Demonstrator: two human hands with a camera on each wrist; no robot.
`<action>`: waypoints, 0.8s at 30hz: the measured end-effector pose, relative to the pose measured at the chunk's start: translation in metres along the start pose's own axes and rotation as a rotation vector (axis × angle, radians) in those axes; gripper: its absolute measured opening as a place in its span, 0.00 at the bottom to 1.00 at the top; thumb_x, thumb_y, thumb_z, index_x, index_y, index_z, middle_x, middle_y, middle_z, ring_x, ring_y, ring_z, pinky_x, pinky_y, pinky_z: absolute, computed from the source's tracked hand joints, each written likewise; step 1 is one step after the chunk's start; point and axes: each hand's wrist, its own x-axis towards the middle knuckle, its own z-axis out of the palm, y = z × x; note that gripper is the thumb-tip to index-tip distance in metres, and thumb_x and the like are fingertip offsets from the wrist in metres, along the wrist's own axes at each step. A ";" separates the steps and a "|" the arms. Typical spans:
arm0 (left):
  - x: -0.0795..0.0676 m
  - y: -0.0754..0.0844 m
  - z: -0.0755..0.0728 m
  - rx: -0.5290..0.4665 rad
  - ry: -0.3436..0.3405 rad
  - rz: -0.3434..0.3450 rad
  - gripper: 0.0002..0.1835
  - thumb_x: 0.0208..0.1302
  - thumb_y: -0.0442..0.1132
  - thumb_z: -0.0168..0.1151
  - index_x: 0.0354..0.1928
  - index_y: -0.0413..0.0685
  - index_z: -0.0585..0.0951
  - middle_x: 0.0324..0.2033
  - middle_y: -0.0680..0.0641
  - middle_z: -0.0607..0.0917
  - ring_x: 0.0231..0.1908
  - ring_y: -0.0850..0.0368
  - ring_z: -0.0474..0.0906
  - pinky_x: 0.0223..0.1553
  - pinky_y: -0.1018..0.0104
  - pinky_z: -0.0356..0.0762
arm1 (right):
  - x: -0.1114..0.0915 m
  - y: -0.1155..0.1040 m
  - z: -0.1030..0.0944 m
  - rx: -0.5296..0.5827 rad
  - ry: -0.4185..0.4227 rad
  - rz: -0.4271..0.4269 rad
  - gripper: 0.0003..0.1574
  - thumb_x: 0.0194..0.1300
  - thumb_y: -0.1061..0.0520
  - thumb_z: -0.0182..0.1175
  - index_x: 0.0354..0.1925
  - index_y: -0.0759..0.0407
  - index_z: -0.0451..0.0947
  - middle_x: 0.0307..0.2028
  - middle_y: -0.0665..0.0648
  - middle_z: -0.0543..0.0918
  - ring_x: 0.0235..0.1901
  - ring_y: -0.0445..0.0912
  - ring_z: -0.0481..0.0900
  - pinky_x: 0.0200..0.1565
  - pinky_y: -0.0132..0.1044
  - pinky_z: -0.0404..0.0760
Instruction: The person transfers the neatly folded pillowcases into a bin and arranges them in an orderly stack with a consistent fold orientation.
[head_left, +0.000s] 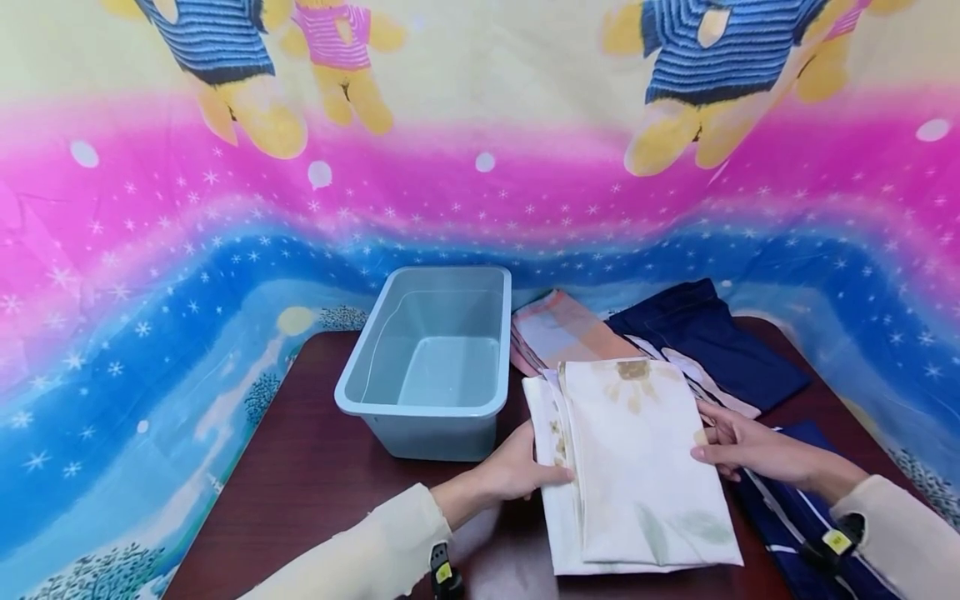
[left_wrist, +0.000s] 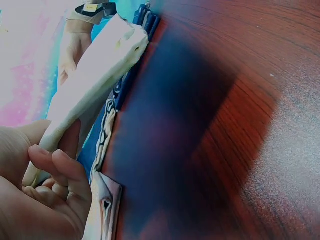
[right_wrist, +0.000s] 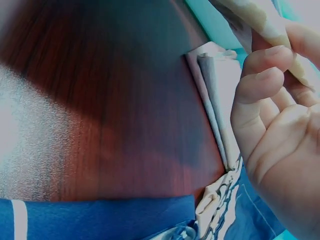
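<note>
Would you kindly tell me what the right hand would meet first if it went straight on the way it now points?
The right hand would first meet the white cloth it holds; beyond that, possibly the bin, though depth is unclear.

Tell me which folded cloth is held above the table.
The white floral cloth: it is held up, whereas the pinkish checked cloth and navy cloths lie on the table.

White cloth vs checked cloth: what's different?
White cloth has flower and leaf prints; checked cloth has pink-and-orange checks. White cloth is held up between left hand and right hand; checked cloth lies on the table, untouched. Both are folded.
</note>
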 end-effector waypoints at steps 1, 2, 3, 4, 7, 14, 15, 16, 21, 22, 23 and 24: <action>-0.001 0.001 -0.001 0.000 -0.002 -0.001 0.29 0.60 0.33 0.72 0.61 0.47 0.71 0.34 0.49 0.87 0.14 0.57 0.72 0.11 0.67 0.67 | -0.001 -0.002 0.000 -0.004 0.002 0.004 0.49 0.79 0.63 0.46 0.76 0.70 0.21 0.26 0.45 0.75 0.20 0.56 0.64 0.25 0.38 0.76; -0.001 0.003 -0.001 -0.002 -0.003 -0.005 0.29 0.60 0.33 0.72 0.62 0.48 0.71 0.34 0.49 0.87 0.14 0.58 0.73 0.11 0.68 0.67 | -0.001 -0.004 0.000 -0.008 0.005 0.008 0.50 0.79 0.62 0.46 0.76 0.69 0.21 0.25 0.45 0.75 0.20 0.56 0.65 0.25 0.39 0.76; -0.002 0.004 -0.002 -0.002 -0.003 -0.010 0.29 0.60 0.33 0.72 0.62 0.48 0.71 0.33 0.50 0.86 0.14 0.59 0.72 0.11 0.69 0.67 | -0.001 -0.006 0.001 -0.013 0.008 0.010 0.50 0.79 0.62 0.46 0.77 0.68 0.20 0.25 0.45 0.75 0.20 0.56 0.65 0.25 0.39 0.76; -0.003 0.005 -0.002 -0.009 -0.004 -0.014 0.29 0.60 0.33 0.72 0.62 0.48 0.71 0.33 0.51 0.86 0.14 0.59 0.72 0.11 0.69 0.67 | -0.002 -0.007 0.001 -0.020 0.013 0.011 0.51 0.79 0.62 0.46 0.77 0.68 0.19 0.25 0.45 0.75 0.20 0.56 0.66 0.25 0.39 0.76; -0.005 0.009 -0.004 -0.022 0.007 -0.026 0.28 0.60 0.33 0.72 0.61 0.49 0.71 0.32 0.52 0.86 0.14 0.59 0.71 0.12 0.69 0.66 | -0.004 -0.011 0.002 -0.037 0.025 0.004 0.52 0.79 0.62 0.47 0.77 0.68 0.19 0.25 0.45 0.75 0.20 0.56 0.67 0.24 0.43 0.75; -0.007 0.019 -0.007 -0.041 0.006 -0.016 0.27 0.61 0.32 0.72 0.60 0.49 0.72 0.34 0.50 0.87 0.14 0.58 0.73 0.12 0.68 0.66 | -0.008 -0.018 -0.002 -0.048 0.026 0.026 0.50 0.80 0.61 0.45 0.78 0.65 0.20 0.26 0.44 0.76 0.23 0.60 0.65 0.25 0.47 0.76; -0.007 0.021 -0.008 -0.038 0.003 -0.017 0.27 0.61 0.33 0.72 0.59 0.49 0.72 0.35 0.50 0.87 0.16 0.58 0.74 0.13 0.67 0.67 | -0.009 -0.020 -0.002 -0.045 0.026 0.023 0.51 0.80 0.62 0.45 0.78 0.66 0.19 0.26 0.45 0.76 0.23 0.60 0.65 0.26 0.47 0.76; -0.007 0.022 -0.009 -0.037 0.001 -0.018 0.27 0.61 0.33 0.72 0.59 0.49 0.72 0.35 0.50 0.87 0.17 0.58 0.75 0.13 0.67 0.67 | -0.009 -0.022 -0.002 -0.043 0.026 0.017 0.51 0.80 0.62 0.45 0.77 0.66 0.18 0.27 0.45 0.77 0.23 0.60 0.66 0.26 0.46 0.77; -0.006 0.029 -0.015 -0.028 0.006 -0.002 0.28 0.61 0.33 0.72 0.61 0.50 0.72 0.38 0.49 0.87 0.24 0.60 0.80 0.15 0.65 0.69 | -0.008 -0.033 -0.004 -0.032 0.031 -0.005 0.52 0.80 0.62 0.45 0.77 0.66 0.16 0.28 0.47 0.79 0.22 0.58 0.67 0.25 0.46 0.76; -0.006 0.030 -0.016 -0.031 0.006 0.008 0.28 0.60 0.33 0.72 0.61 0.50 0.71 0.38 0.49 0.87 0.25 0.60 0.81 0.14 0.65 0.69 | -0.007 -0.035 -0.005 -0.035 0.034 -0.003 0.52 0.80 0.62 0.46 0.77 0.65 0.16 0.28 0.48 0.79 0.22 0.57 0.67 0.25 0.46 0.75; -0.006 0.031 -0.017 -0.034 0.004 0.017 0.29 0.60 0.32 0.71 0.62 0.50 0.71 0.40 0.48 0.87 0.26 0.60 0.82 0.14 0.65 0.69 | -0.007 -0.037 -0.005 -0.037 0.037 -0.001 0.52 0.80 0.62 0.46 0.77 0.64 0.16 0.28 0.47 0.79 0.22 0.57 0.67 0.25 0.46 0.75; -0.006 0.032 -0.017 -0.036 0.002 0.026 0.30 0.60 0.32 0.71 0.62 0.50 0.71 0.41 0.48 0.87 0.28 0.61 0.83 0.15 0.64 0.69 | -0.006 -0.038 -0.006 -0.039 0.041 0.003 0.53 0.80 0.62 0.46 0.77 0.64 0.16 0.28 0.47 0.79 0.22 0.57 0.68 0.25 0.47 0.74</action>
